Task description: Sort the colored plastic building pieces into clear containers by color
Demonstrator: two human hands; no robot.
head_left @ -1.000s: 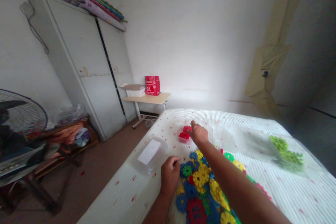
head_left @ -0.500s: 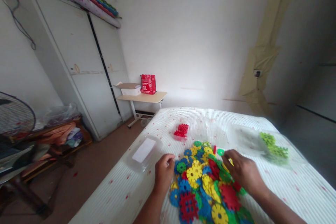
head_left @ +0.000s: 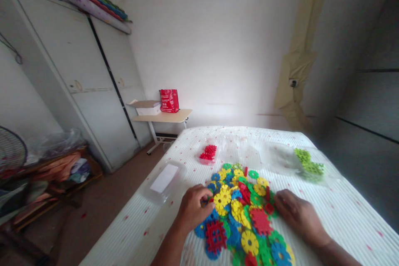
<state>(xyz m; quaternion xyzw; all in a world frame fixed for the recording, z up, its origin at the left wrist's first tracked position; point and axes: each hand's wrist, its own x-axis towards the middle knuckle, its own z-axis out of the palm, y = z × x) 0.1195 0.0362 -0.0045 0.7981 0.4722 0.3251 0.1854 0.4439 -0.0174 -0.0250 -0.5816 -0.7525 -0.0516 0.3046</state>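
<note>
A heap of flat plastic building pieces, notched discs and squares in yellow, blue, green and red, is spread on the table before me. My left hand (head_left: 195, 207) is at the heap's left edge, thumb and curved fingers apart, beside a yellow notched disc (head_left: 222, 199). Below it lies a red lattice square (head_left: 215, 236). My right hand (head_left: 298, 215) rests at the right edge with fingers curled together and tips turned down; whatever is under them is hidden. A red square piece (head_left: 261, 221) and a blue disc (head_left: 280, 253) lie near it.
Behind the heap stand a clear box of red pieces (head_left: 208, 153) and a clear container with light green pieces (head_left: 308, 164). A clear lidded tub (head_left: 164, 179) is at the left. A small side table (head_left: 162, 116) with a red bag (head_left: 169, 100) stands beyond.
My left hand has moved in over the heap's left edge and its fingers have spread. My right hand has drawn back toward the heap's right side. The camera view has turned slightly right.
</note>
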